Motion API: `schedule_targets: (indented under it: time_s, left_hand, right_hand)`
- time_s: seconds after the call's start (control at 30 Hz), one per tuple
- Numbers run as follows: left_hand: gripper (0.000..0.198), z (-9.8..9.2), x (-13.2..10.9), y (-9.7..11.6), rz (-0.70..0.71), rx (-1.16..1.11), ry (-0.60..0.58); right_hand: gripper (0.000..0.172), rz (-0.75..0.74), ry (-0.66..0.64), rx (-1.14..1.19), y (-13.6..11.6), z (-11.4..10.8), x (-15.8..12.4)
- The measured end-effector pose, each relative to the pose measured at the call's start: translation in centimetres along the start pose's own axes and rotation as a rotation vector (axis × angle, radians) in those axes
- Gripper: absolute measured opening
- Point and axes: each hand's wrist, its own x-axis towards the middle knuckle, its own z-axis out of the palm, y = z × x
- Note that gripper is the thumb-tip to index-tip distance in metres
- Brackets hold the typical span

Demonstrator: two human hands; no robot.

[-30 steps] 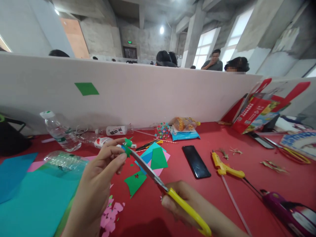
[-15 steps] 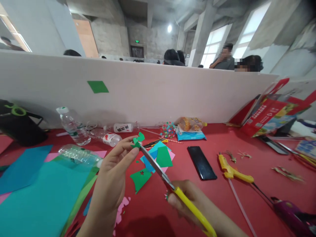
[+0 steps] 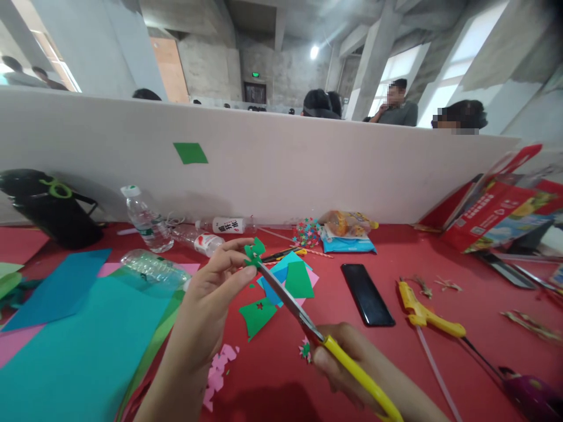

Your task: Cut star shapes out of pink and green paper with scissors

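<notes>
Between its thumb and fingers, my left hand [image 3: 215,293] pinches a small green paper piece [image 3: 255,251] with a cut, curled outline. My right hand [image 3: 341,357] grips the yellow handles of a pair of scissors [image 3: 290,299], whose blade tips meet the lower edge of that piece. The blades look nearly closed. Below them on the red table lies a green paper scrap [image 3: 258,319] with a star-shaped hole. Stacked sheets of green, blue and pink paper [image 3: 299,280] lie beyond the blades. A small pink and green cutout [image 3: 305,350] sits beside my right hand.
A black phone [image 3: 368,295] and a yellow glue gun [image 3: 428,310] lie to the right. Several plastic bottles [image 3: 149,220] and large teal paper [image 3: 88,340] are on the left. Pink scraps [image 3: 219,375] lie near my left forearm. A white partition [image 3: 272,170] stands behind.
The view has swung slightly left, so everything sits further right. The green piece has turned a little in my left fingers, with the scissor tips still at it.
</notes>
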Motion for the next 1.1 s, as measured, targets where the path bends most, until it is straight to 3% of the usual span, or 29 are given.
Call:
schedule_targets:
  time_s: [0.3,0.43,0.5,0.7,0.9,1.1]
  left_hand:
    - [0.011,-0.7,0.0,0.2,-0.051,0.030,-0.053]
    - [0.012,-0.3,-0.1,0.1,-0.064,-0.020,-0.037]
    - [0.012,-0.1,-0.1,0.2,-0.057,-0.031,-0.022]
    - [0.010,-0.3,-0.1,0.5,-0.041,0.012,-0.007]
    - [0.012,-0.8,0.1,0.5,-0.036,0.077,-0.003]
    - [0.014,-1.2,0.2,0.4,-0.024,0.130,-0.061]
  right_hand:
    - [0.075,0.022,0.002,-0.054,-0.9,-0.1,-0.5]
    - [0.072,0.025,0.107,0.009,-0.6,0.3,-0.4]
    - [0.071,0.045,0.013,0.051,-0.3,0.4,-0.3]
    - [0.074,0.016,0.021,-0.011,-0.4,0.0,0.0]
    - [0.066,-0.036,-0.010,-0.078,0.3,-0.4,0.2]
    - [0.069,-0.050,-0.049,-0.105,-0.3,-0.9,-0.2]
